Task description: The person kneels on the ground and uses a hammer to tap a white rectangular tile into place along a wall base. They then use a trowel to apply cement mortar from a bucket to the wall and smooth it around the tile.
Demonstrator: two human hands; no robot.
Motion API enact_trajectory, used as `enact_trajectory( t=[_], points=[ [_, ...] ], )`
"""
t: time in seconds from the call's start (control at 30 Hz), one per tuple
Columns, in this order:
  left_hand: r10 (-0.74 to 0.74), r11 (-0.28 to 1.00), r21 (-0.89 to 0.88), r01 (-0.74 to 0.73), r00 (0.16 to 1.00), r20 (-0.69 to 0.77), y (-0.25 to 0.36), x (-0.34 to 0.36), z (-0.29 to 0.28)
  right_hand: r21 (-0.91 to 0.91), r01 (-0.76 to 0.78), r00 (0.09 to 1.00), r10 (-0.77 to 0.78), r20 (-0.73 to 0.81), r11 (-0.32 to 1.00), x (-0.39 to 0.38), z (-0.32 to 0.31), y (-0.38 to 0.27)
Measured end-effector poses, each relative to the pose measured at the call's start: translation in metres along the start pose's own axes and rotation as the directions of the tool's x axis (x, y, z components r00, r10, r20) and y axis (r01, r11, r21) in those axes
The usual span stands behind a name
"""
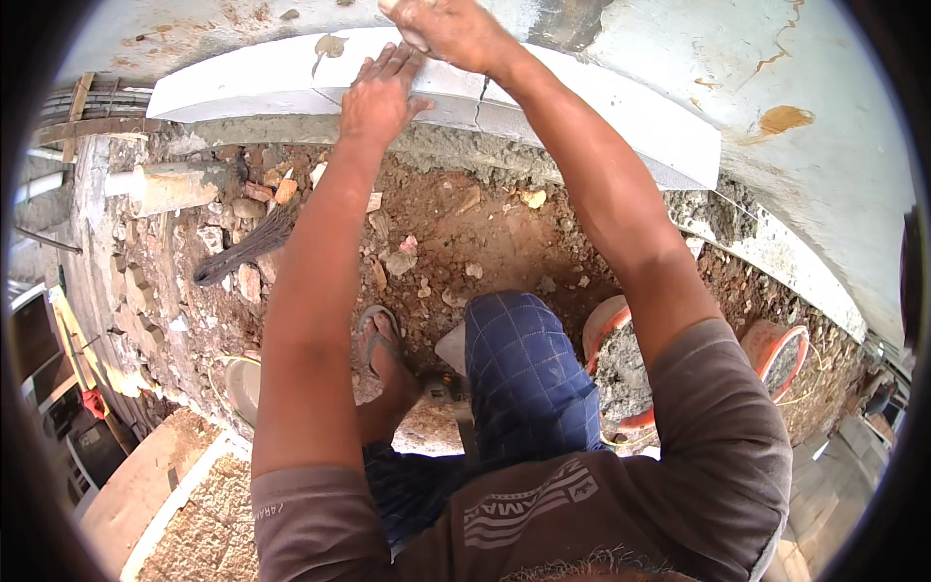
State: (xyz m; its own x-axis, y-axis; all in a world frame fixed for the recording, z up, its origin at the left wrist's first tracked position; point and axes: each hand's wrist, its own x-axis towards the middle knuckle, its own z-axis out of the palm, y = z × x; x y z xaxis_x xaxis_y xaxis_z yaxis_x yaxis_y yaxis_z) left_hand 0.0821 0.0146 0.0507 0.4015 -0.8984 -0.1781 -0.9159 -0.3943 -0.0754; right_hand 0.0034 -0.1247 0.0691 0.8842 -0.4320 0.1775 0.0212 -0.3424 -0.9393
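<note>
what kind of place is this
Most likely a small building site, seemingly beside a wall: there is a row of white blocks on a rough grey mortar-like bed, a bucket of grey mix, and bare, stony soil.

- The scene is viewed from the person's head by the left of two side-by-side fisheye cameras.
- The lens is aimed down at the ground (504, 233), with the wall (718, 78) taken in above.
- The shirt (640, 504) is seen nearest, along the lower edge; the left hand (378, 97) and right hand (446, 29) are framed farther off.
- The white blocks (262, 78) are bent by the lens.
</note>
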Motion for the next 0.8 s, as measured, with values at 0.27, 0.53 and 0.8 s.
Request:
enact_trajectory(
  t=[0.27, 0.53, 0.8],
  points=[
    [-0.009, 1.000, -0.002, 0.008, 0.995, -0.095, -0.015, 0.001, 0.012, 0.070, -0.032, 0.998, 0.028, 0.054, 0.997, 0.034, 0.023, 0.023],
    [0.004, 1.000, -0.010, -0.006, 0.987, -0.160, -0.019, 0.009, 0.025, -0.074, -0.155, 0.988, 0.153, -0.026, 0.985, -0.129, -0.074, -0.030],
    [0.281, 0.928, -0.142, -0.343, 0.898, -0.338, -0.041, 0.037, 0.052, -0.193, -0.832, 0.553, 0.746, -0.371, 0.520, -0.475, -0.210, -0.072]
  ],
)
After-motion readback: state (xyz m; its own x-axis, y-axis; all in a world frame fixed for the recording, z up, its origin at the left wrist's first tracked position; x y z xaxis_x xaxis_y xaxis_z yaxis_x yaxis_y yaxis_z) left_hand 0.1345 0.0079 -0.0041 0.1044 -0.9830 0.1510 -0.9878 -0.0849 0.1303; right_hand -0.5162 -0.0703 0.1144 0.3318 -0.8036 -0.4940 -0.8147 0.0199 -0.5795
